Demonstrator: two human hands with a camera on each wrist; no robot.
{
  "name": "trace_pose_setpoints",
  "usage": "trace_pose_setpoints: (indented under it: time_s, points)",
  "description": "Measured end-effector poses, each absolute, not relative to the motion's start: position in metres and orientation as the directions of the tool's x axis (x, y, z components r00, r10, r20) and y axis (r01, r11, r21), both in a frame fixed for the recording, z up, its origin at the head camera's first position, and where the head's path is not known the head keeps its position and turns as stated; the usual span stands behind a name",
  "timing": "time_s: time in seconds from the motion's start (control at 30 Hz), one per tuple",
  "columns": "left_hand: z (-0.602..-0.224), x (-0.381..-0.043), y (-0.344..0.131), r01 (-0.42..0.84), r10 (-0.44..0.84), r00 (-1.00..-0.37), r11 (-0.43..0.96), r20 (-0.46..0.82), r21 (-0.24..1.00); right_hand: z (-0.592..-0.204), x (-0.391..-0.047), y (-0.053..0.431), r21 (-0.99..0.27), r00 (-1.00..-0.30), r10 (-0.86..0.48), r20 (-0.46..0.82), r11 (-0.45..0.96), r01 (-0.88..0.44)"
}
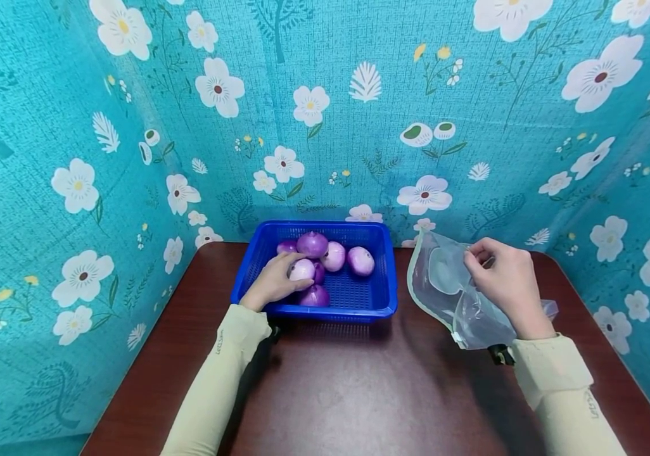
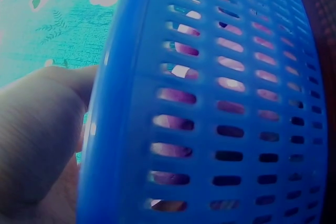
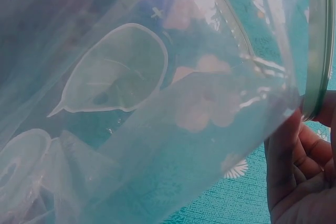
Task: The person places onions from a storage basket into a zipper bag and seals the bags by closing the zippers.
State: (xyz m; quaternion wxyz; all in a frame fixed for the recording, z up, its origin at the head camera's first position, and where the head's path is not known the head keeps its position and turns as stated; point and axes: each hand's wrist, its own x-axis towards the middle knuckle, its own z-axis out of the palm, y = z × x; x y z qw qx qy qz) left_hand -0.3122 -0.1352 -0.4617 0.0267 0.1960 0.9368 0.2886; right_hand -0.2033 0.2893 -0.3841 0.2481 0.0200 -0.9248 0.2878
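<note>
In the head view my left hand (image 1: 274, 280) reaches over the left rim of a blue plastic basket (image 1: 383, 311). Its thumb and fingers are around a pale purple onion (image 1: 301, 270). Other onions (image 1: 362, 261) lie beside and behind that one. The left wrist view shows mostly the basket's slotted wall (image 2: 202, 114), which hides the fingertips. My right hand (image 1: 504, 278) pinches the top edge of a clear zip bag (image 1: 416, 278) with a pale green seal. The bag hangs to the right of the basket; a leaf-shaped print (image 3: 118, 72) shows on it in the right wrist view.
The basket and bag are over a dark brown table (image 1: 336, 386). Behind and at both sides hangs a turquoise flowered cloth (image 1: 325, 152). A small black object (image 1: 500, 354) shows beneath the right wrist.
</note>
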Motion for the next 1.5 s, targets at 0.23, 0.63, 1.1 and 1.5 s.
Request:
trace_pose_setpoints:
  time_s: [0.23,0.63,1.1,1.5]
  points:
    - [-0.459,-0.312,-0.134,0.373,0.384,-0.918,0.745,0.102,0.553,-0.384,-0.205,0.29,-0.523,-0.875,0.102,0.473,0.832,-0.186]
    - [-0.437,-0.287,-0.103,0.531,0.478,-0.841,0.642,0.252,0.553,-0.39,-0.206,0.285,-0.534,-0.884,0.094,0.459,0.824,-0.189]
    - [-0.425,-0.262,-0.046,0.672,0.511,-0.735,0.464,0.446,0.577,-0.39,-0.204,0.28,-0.538,-0.883,0.088,0.462,0.819,-0.2]
    - [-0.421,-0.251,-0.006,0.717,0.569,-0.683,0.4,0.458,0.571,-0.391,-0.205,0.278,-0.531,-0.87,0.085,0.486,0.819,-0.217]
